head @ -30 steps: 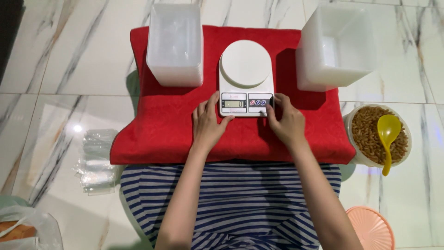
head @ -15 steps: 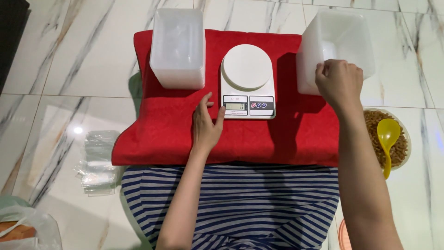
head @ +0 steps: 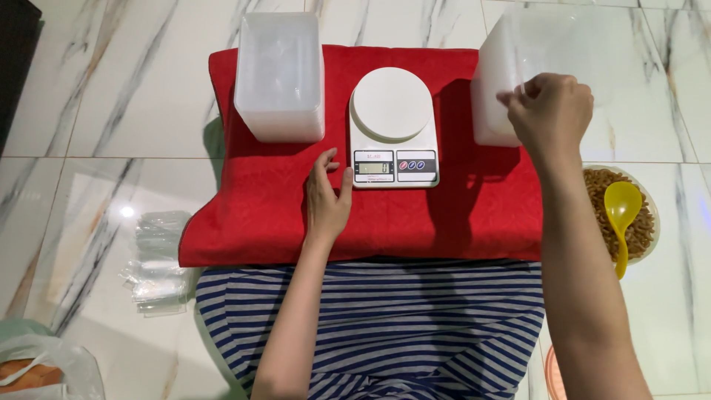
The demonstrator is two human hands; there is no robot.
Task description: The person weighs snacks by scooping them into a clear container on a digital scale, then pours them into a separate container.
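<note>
1. The right hand [head: 552, 115] is up at the far right of the red cloth [head: 259, 222]. Its fingers are closed in a pinch on the thin edge of a clear plastic container [head: 570, 52], the top one of the right stack of containers [head: 496, 96].
2. This container is just beyond the right hand, tilted up from the stack. I cannot tell if it is fully free from the one below.
3. The left hand [head: 327, 196] lies flat and open on the red cloth. It holds nothing, and its fingertips touch the near left corner of the white kitchen scale [head: 393, 126].
4. The round plate of the scale is bare. It lies to the left of the held container and a little nearer to the person; the right hand is the nearer one to both.
5. The left stack of containers [head: 280, 78] stands just beside the scale, on the other side.
6. On the marble floor [head: 111, 111], a bowl of brown snack [head: 643, 222] with a yellow spoon [head: 622, 215] sits at the right, and a pile of clear bags [head: 157, 259] at the left.
</note>
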